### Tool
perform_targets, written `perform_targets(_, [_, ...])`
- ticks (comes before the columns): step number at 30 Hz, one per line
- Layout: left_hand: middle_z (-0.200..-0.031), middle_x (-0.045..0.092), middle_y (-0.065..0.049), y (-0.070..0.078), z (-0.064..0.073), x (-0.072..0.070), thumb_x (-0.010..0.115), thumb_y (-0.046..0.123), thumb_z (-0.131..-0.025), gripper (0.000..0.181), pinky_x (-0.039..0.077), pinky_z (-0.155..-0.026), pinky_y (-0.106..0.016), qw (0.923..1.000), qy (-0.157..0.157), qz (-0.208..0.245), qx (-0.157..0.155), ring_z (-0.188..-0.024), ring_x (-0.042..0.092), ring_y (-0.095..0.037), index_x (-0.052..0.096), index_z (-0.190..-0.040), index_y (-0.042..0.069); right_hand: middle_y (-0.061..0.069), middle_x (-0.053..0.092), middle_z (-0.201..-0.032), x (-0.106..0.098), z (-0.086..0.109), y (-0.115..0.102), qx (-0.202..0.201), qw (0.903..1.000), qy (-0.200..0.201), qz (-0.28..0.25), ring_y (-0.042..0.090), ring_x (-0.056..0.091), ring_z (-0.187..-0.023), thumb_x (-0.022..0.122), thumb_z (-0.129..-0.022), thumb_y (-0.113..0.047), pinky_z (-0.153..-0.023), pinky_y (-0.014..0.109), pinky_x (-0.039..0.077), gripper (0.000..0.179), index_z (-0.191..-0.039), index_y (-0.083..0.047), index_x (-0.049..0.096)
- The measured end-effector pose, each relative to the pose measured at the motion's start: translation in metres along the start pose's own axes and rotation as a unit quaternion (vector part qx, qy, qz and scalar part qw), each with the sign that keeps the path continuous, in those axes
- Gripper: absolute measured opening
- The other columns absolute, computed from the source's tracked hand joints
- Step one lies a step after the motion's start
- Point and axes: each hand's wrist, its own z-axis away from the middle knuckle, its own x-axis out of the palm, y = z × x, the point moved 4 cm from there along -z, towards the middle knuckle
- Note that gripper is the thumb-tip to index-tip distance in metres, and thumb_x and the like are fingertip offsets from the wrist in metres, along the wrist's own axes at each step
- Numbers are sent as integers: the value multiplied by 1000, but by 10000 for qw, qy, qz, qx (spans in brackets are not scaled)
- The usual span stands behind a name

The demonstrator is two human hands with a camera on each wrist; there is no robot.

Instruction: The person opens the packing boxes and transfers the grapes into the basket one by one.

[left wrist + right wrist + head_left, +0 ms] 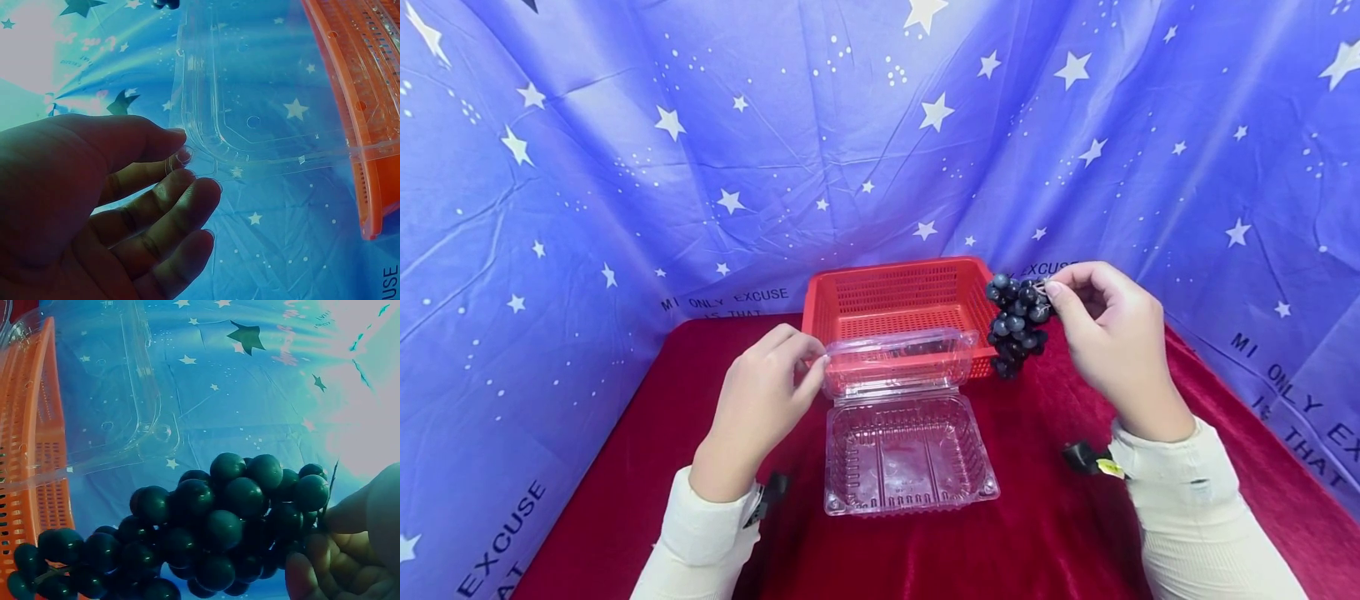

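A clear plastic clamshell box (917,467) lies on the red cloth with its lid (898,362) raised at the back. My left hand (767,392) pinches the lid's left corner between thumb and fingers; the left wrist view shows the corner tab (181,156) at the fingertips. On the right, my right hand (1112,333) pinches the stem of a bunch of dark grapes (1017,325). The bunch hangs in the air beside the lid. In the right wrist view the grapes (212,519) stretch leftward from the fingers.
Behind the lid stands a red perforated plastic basket (898,292). A dark red velvety cloth (715,358) covers the table. Blue star-printed curtains (820,125) enclose the back and both sides.
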Motion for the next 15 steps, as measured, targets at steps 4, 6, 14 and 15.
perform_targets(4, [-85,65,1,0,0,0,78,13,-87,4,53,-59,-32,10000,-21,23,-9,-70,66,-14,74,-89,14,-8,66,-78,1,-1,4,121,9995,222,-207,5,54,-64,70,-97,-17,-57,16,41,12,-97,-7,75])
perform_targets(6, [-86,66,1,0,0,0,78,13,-87,4,53,-59,-32,10000,-26,22,-9,-70,67,-14,74,-89,14,-10,66,-78,2,-2,7,190,9985,324,-401,4,55,-63,70,-96,-15,-57,16,41,12,-98,-4,75])
perform_targets(14, [-86,66,1,0,0,0,78,13,-87,4,53,-59,-31,10000,-22,-1,-1,-70,65,-11,74,-89,13,-5,69,-80,10,-3,17,575,9871,602,-1368,8,65,-66,70,-96,-10,-63,16,53,9,-98,-1,73])
perform_targets(15, [-86,66,1,0,0,0,77,13,-87,4,53,-59,-31,10000,-26,-2,-1,-70,65,-11,74,-89,13,-4,70,-80,12,-3,18,621,9848,625,-1494,9,66,-66,70,-96,-9,-64,17,55,8,-98,-2,73])
